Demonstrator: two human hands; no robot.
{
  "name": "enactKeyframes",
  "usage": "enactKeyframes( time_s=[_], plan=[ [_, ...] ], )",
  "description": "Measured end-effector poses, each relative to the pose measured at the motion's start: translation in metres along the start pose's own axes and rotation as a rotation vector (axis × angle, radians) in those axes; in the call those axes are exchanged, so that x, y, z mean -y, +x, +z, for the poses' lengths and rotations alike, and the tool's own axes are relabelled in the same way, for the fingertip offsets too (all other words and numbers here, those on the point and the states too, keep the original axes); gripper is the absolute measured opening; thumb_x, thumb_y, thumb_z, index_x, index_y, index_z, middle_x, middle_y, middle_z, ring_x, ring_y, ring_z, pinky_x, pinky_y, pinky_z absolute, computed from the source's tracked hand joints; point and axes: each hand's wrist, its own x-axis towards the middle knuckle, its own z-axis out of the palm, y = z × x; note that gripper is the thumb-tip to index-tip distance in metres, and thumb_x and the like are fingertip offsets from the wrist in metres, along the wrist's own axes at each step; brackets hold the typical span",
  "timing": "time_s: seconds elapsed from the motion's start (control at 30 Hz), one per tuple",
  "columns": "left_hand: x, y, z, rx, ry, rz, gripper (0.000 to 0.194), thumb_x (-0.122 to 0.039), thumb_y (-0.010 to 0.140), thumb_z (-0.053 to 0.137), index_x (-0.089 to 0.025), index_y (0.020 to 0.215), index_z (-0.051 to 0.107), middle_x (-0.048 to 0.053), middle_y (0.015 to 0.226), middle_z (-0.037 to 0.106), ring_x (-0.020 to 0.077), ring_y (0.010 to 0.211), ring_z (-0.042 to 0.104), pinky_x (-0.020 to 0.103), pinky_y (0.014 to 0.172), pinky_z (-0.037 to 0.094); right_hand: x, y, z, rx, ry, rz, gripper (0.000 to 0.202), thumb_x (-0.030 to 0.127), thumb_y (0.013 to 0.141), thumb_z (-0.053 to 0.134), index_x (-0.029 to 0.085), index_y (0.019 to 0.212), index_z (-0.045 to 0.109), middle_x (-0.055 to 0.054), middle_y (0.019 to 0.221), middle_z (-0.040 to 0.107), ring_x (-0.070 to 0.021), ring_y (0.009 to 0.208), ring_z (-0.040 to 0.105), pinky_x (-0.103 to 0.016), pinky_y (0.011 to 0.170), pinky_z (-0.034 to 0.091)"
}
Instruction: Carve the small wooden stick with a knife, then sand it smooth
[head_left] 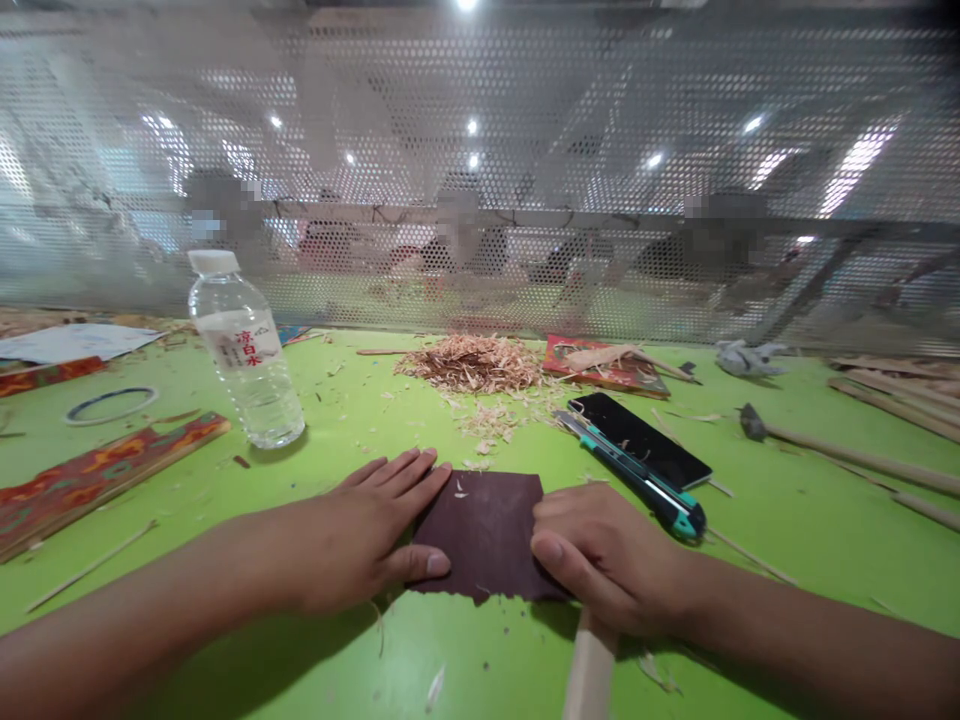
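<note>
Brown sheet [487, 530], flat on green surface [517, 690], left hand [367, 535] spread over its left edge, right hand [607, 550] clamped round stick [590, 670] at its right; apparently rubbing, calling for steady bracing.

Both hands are bare, left hand [390, 530] and right hand [615, 550] alike. Slim fingers, short rounded nails on the thumbs from what I can make out. Wrists are bare too, narrowish, and the left forearm [187, 590] and right forearm [810, 640] look smooth, bare as far up as I can see.
</note>
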Motion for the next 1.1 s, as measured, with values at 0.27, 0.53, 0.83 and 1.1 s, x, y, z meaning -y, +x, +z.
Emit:
enactKeyframes(
  time_s=[0.27,0.53,0.83,1.1],
  plan=[
    [-0.0033,-0.0008,-0.0037,0.014,0.02,-0.006,0.085,-0.071,0.105,0.027,-0.015,0.165,0.005,0.012,0.169,-0.003,0.0322,0.157,-0.001,0.051,0.126,0.012,0.0002,0.0018,-0.0002,-0.221,0.08,0.246,0.056,0.053,0.11,0.023,0.023,0.063,0.032,0.004,0.058,0.037,-0.0114,0.05,0.034,-0.029,0.052,0.026],
    [-0.0033,-0.0009,-0.0028,0.003,0.004,-0.001,0.085,-0.07,0.105,0.029,-0.015,0.165,0.008,0.013,0.168,-0.001,0.0333,0.157,0.002,0.052,0.126,0.013,-0.0001,0.0045,0.0007,-0.129,0.004,0.193,0.05,0.042,0.109,0.032,0.023,0.063,0.031,0.004,0.056,0.036,-0.0121,0.052,0.036,-0.029,0.055,0.027],
    [-0.0007,0.0002,-0.0003,-0.007,0.001,0.008,0.085,-0.071,0.105,0.029,-0.015,0.166,0.009,0.012,0.169,0.0,0.0333,0.157,0.001,0.052,0.126,0.013,-0.001,0.0055,0.0008,-0.137,0.022,0.19,0.048,0.04,0.109,0.034,0.023,0.064,0.03,0.005,0.056,0.034,-0.0115,0.051,0.035,-0.029,0.055,0.026],
    [-0.0003,0.0008,-0.0015,0.0,0.012,0.004,0.085,-0.072,0.104,0.026,-0.016,0.166,0.007,0.011,0.169,-0.002,0.0325,0.157,0.0,0.053,0.126,0.014,-0.0023,0.0079,0.0006,-0.074,-0.006,0.184,0.046,0.039,0.108,0.035,0.023,0.065,0.029,0.005,0.057,0.034,-0.0121,0.053,0.034,-0.03,0.056,0.025]
  ],
)
